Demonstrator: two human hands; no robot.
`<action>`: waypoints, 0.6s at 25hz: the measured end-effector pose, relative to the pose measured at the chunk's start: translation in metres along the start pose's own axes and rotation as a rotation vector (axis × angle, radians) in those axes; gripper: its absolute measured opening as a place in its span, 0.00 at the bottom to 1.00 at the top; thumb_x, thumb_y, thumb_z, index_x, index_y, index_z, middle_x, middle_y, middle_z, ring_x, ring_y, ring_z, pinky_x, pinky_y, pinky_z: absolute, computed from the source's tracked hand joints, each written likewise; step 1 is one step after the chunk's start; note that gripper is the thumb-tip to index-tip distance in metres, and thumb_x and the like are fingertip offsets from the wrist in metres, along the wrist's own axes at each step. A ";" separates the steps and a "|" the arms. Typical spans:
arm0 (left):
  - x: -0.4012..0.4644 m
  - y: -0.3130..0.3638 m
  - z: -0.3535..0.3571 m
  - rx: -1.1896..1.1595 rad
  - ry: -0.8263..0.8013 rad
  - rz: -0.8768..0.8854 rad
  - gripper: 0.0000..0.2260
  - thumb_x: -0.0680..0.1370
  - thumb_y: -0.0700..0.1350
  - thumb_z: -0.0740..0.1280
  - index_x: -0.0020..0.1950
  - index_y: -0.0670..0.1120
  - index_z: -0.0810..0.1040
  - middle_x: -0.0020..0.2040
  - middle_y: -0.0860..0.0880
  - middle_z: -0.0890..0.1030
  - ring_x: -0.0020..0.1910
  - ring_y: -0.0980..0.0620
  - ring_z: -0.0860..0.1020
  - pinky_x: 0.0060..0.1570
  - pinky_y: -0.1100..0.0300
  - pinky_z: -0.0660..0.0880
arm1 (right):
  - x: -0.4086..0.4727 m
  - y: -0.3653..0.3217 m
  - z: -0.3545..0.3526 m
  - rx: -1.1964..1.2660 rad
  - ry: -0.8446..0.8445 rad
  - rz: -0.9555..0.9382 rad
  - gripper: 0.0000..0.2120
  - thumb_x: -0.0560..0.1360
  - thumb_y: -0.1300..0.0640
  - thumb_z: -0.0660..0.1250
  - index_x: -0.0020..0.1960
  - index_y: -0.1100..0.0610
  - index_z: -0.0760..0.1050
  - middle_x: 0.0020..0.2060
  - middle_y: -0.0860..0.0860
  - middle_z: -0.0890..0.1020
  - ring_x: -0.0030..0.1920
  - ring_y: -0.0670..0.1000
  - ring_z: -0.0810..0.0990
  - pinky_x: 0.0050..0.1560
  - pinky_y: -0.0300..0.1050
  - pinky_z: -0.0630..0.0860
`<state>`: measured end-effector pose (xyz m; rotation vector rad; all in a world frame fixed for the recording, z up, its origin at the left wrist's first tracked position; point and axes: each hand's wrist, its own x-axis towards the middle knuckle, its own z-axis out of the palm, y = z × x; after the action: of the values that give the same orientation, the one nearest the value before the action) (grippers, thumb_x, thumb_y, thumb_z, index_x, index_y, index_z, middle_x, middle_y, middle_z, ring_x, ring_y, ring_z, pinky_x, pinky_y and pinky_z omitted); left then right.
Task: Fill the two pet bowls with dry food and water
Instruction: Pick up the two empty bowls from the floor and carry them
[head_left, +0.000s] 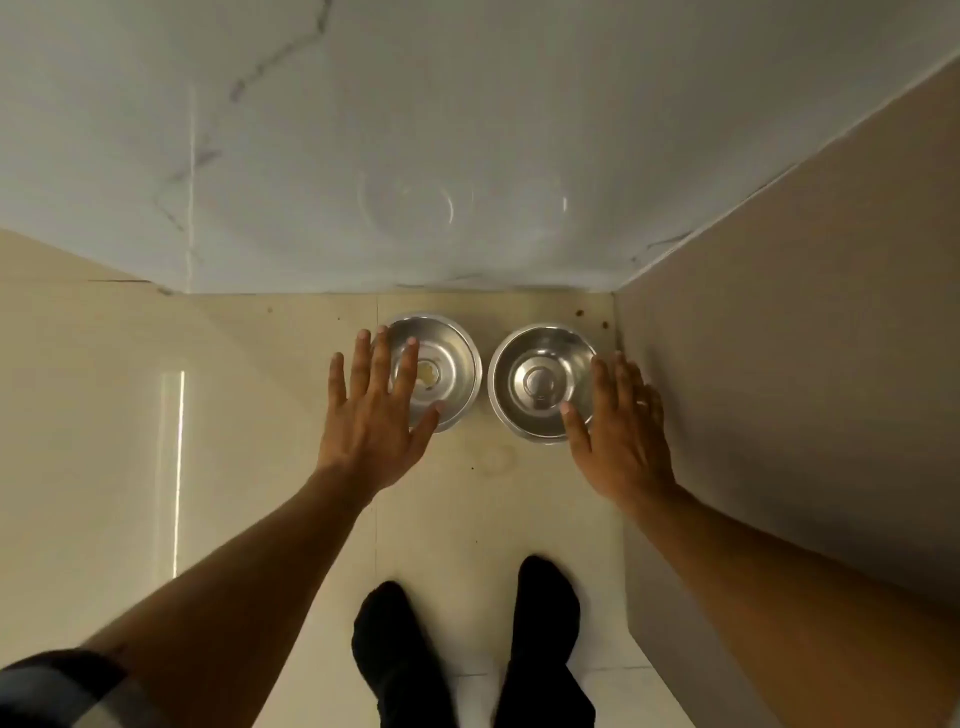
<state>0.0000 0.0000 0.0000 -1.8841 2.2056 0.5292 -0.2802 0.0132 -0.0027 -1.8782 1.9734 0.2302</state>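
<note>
Two shiny steel pet bowls stand side by side on the cream floor tiles, close to the wall. The left bowl (452, 364) holds only a small yellowish speck at its centre. The right bowl (540, 384) looks bare inside. My left hand (376, 415) hovers flat with fingers spread over the left bowl's left half. My right hand (621, 431) is spread over the right bowl's right rim. Neither hand holds anything. No food or water container is in view.
A white marbled wall (415, 156) rises right behind the bowls. A beige panel or cabinet side (805, 364) closes off the right. My two feet in black socks (467, 649) stand on the tiles (234, 441) below the bowls.
</note>
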 end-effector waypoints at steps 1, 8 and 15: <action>0.005 -0.003 0.009 -0.018 -0.007 -0.050 0.37 0.81 0.66 0.46 0.84 0.46 0.51 0.84 0.37 0.51 0.83 0.36 0.49 0.79 0.36 0.52 | 0.005 0.002 0.012 0.032 0.016 0.032 0.37 0.79 0.37 0.46 0.80 0.59 0.58 0.79 0.63 0.61 0.78 0.64 0.61 0.76 0.62 0.59; 0.034 -0.026 0.071 -0.402 -0.092 -0.541 0.41 0.81 0.69 0.51 0.84 0.48 0.40 0.84 0.36 0.46 0.81 0.33 0.54 0.75 0.35 0.62 | 0.033 0.015 0.078 0.416 0.030 0.412 0.35 0.82 0.48 0.61 0.81 0.61 0.50 0.80 0.63 0.56 0.78 0.64 0.60 0.74 0.56 0.62; 0.053 -0.025 0.083 -1.137 -0.111 -0.992 0.21 0.79 0.40 0.68 0.71 0.43 0.68 0.64 0.39 0.78 0.55 0.39 0.81 0.40 0.49 0.85 | 0.052 -0.004 0.093 0.867 0.032 0.889 0.28 0.79 0.62 0.64 0.77 0.61 0.61 0.70 0.64 0.73 0.66 0.64 0.76 0.63 0.53 0.73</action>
<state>0.0085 -0.0188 -0.0995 -2.8983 0.5472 1.7379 -0.2602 0.0019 -0.1070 -0.4366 2.2627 -0.3695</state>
